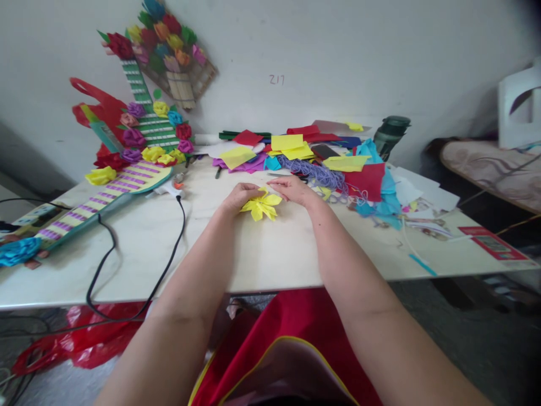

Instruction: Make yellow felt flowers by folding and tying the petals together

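A yellow paper flower (261,207) with pointed, spread petals is held just above the front middle of the white table. My left hand (240,197) is closed on the flower's left side, thumb and fingers pinching it. From the right, my right hand (295,190) reaches to the flower's far edge with its fingers drawn together at the petals. The exact grip of its fingertips is blurred. Behind my right hand lie scissors (274,175), partly hidden by it.
Behind are yellow paper sheets (291,144), purple yarn (316,172), red paper (367,181) and a dark green bottle (391,138). At left stand a flower-decorated guitar shape (158,132), a power strip (171,186) and a black cable (175,242) running over the table's front edge.
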`<state>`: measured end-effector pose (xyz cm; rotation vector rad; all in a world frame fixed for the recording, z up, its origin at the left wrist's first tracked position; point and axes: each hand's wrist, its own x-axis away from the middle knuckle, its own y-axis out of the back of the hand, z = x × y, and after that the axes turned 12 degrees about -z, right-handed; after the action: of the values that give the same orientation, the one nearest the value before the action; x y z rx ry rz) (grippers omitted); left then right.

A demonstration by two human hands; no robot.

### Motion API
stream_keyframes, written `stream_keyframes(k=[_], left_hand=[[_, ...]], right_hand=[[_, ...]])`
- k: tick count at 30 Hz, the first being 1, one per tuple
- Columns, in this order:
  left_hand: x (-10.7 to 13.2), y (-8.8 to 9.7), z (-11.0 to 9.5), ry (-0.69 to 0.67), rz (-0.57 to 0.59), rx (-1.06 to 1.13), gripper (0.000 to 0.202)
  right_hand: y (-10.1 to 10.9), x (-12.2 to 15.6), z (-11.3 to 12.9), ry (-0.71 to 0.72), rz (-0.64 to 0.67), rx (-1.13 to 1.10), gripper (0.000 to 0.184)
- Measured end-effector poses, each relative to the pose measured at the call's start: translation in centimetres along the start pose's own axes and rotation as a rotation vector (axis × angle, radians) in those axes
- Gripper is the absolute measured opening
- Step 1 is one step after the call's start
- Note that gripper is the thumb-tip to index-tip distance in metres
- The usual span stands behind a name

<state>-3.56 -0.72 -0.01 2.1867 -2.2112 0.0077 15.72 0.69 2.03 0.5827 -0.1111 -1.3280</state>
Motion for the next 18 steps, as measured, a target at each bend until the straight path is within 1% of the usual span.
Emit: stream_keyframes(k=[5,8,14,18], left_hand=[[0.4,-0.2,-0.4,0.0,0.003,0.001,0.024],[0.7,-0.3,-0.7,0.0,0.018,-0.002,0.025],[0.8,-0.2,-0.8,0.005,0.012,0.006,0.027],[1.0,-0.4,-0.9,0.01,0.006,-0.003,0.024]], right_hand=[[0.0,-0.3,-0.7,0.029,0.062,-0.043,0.043],[0.0,-0.4,-0.9,0.019,0.094,-0.054,0.044],[0.0,-0.5,-1.2,0.026,0.109,-0.052,0.048],[0.0,-0.4,-1.2,0.038,0.105,-0.036,0.048]])
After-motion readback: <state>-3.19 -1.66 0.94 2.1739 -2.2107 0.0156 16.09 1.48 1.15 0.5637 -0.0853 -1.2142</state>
